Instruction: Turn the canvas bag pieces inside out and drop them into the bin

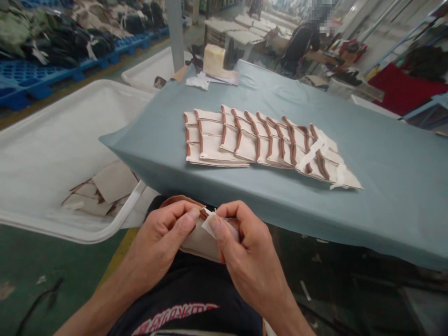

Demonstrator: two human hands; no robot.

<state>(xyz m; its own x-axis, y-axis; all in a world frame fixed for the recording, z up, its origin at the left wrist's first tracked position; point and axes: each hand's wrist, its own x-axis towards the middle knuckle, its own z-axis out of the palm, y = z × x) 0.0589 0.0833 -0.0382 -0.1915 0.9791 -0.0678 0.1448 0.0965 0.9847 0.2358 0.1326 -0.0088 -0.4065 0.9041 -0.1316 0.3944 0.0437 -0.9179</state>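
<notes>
A cream fabric piece with brown edging rests on my lap, just below the table's near edge. My left hand pinches its brown edge between thumb and forefinger. My right hand is closed on a small white strip at the same edge, close to the left fingertips. The right fingers partly cover the strip and the fabric. Ahead on the table, an overlapping row of similar cream pieces with brown edging lies fanned out, with white strips on its right end.
The table has a blue-green cover. At left stands a white bin holding cream pieces. A yellowish block sits at the table's far end. Beyond are blue pallets with fabric bundles, and a person in dark clothes.
</notes>
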